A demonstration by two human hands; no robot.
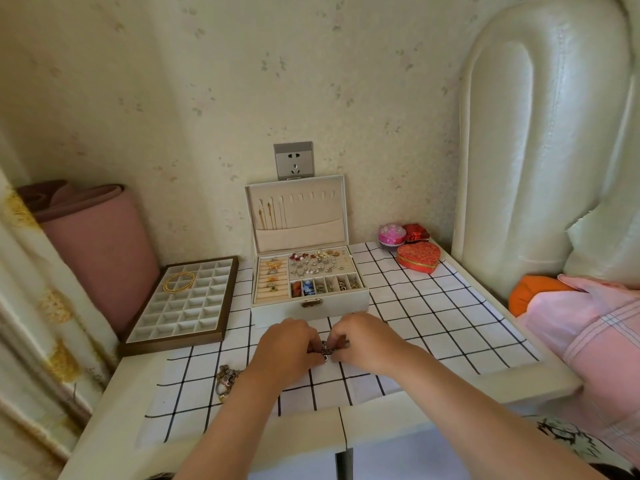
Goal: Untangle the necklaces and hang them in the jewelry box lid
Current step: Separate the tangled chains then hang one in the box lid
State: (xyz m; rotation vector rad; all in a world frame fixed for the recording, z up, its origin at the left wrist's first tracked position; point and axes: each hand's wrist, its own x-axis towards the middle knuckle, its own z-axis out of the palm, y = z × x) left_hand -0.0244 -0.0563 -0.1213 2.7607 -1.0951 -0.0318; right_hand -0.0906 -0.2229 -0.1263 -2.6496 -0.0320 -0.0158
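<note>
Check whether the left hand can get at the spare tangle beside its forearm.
Probably yes: the spare tangle lies uncovered on the cloth. But the left hand is pinching the necklace knot, so it must let go first.

Open cloth (433,317) right of the jewelry box (339,303); a tray (173,344) flanks its left.

Honestly, nothing readable here. The little pink round tin (392,234) at the far right has a darker band that might carry print, but it's way too small and blurry to make out. The cloth (568,436) at the near right edge has a scribbly black graphic on it, and I can't tell whether it's letters at all. The clasp on the jewelry box (277,308) is too tiny to show any mark.
</note>
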